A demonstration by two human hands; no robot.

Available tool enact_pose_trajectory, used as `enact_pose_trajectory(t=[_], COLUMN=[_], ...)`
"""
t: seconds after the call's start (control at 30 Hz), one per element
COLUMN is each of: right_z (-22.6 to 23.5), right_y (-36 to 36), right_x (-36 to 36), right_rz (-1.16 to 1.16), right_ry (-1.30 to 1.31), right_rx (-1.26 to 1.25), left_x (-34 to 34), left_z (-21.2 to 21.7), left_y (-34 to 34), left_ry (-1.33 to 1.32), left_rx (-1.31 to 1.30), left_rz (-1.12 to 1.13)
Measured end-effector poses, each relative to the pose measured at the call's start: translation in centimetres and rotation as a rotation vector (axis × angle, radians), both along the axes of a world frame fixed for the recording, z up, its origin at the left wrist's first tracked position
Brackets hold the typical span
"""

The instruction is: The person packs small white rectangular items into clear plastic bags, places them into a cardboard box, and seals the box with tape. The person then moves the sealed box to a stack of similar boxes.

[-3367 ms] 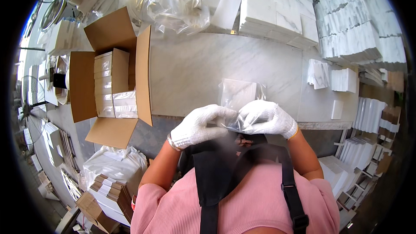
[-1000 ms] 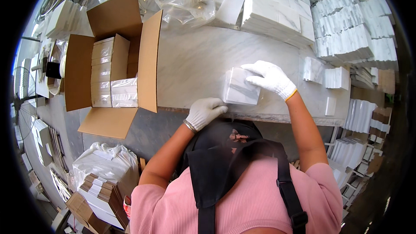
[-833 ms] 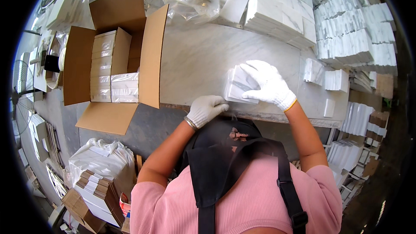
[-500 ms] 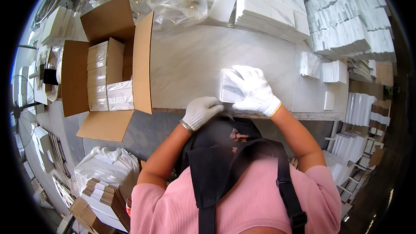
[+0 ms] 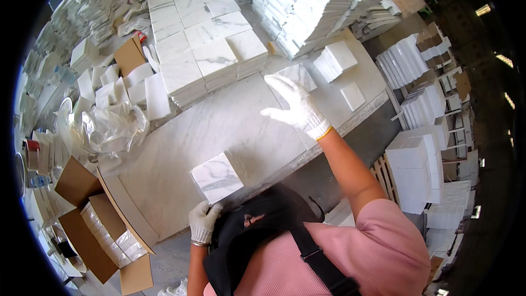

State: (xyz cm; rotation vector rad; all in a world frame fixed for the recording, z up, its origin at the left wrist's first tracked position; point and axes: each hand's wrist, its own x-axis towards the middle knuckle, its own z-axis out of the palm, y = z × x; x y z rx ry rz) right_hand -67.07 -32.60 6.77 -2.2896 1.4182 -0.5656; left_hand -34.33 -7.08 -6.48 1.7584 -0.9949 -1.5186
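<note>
A small stack of square white marble tiles with grey veins (image 5: 218,178) stands near the table's front edge. By its near left corner is my left hand (image 5: 204,221) in a white knit glove, fingers curled together; what they hold, if anything, is hidden. My right hand (image 5: 295,105), also gloved, is over the right part of the table. Its thumb and fingers are spread with nothing between them. Just beyond its fingers lies another grey-veined tile stack (image 5: 298,75), partly covered by the hand.
Farther right are a stack of white tiles (image 5: 335,61) and a single small tile (image 5: 353,96). Large tile piles (image 5: 208,57) line the table's back. An open cardboard box (image 5: 90,252) with wrapped packs stands at left, near crumpled clear plastic (image 5: 112,131).
My right hand has let go of the tile stack and reached away to the right, toward another stack. My left hand stays by the first stack. The view has turned right.
</note>
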Motion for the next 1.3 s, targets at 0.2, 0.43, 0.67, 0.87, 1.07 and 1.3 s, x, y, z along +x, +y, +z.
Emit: enact_pose_trajectory(t=[0.2, 0.43, 0.67, 0.87, 1.07, 1.3], right_z=[-0.4, -3.2, -1.7, 1.4, 2.6, -3.2], right_y=[-9.3, -13.7, -12.7, -8.7, 1.6, 7.5], right_x=[-19.9, -25.6, -26.3, -17.7, 2.3, 12.6], right_rz=[-0.716, -0.674, -0.616, -0.423, 0.315, 0.702], right_ry=[0.470, 0.300, 0.190, 0.033, -0.006, 0.185], right_rx=[-0.200, 0.168, 0.132, -0.155, 0.014, -0.057], left_x=[-0.2, -0.1, -0.4, 0.3, 0.7, 0.6], left_z=[1.1, 3.0, 2.8, 1.2, 1.4, 1.8], left_y=[-0.9, -1.3, -1.3, -0.4, -0.9, -0.6], left_ry=[-0.025, -0.037, 0.026, -0.078, -0.139, -0.204], left_rx=[0.077, 0.085, 0.027, -0.026, -0.067, -0.190], left_rz=[-0.046, -0.081, -0.093, -0.169, -0.233, -0.265])
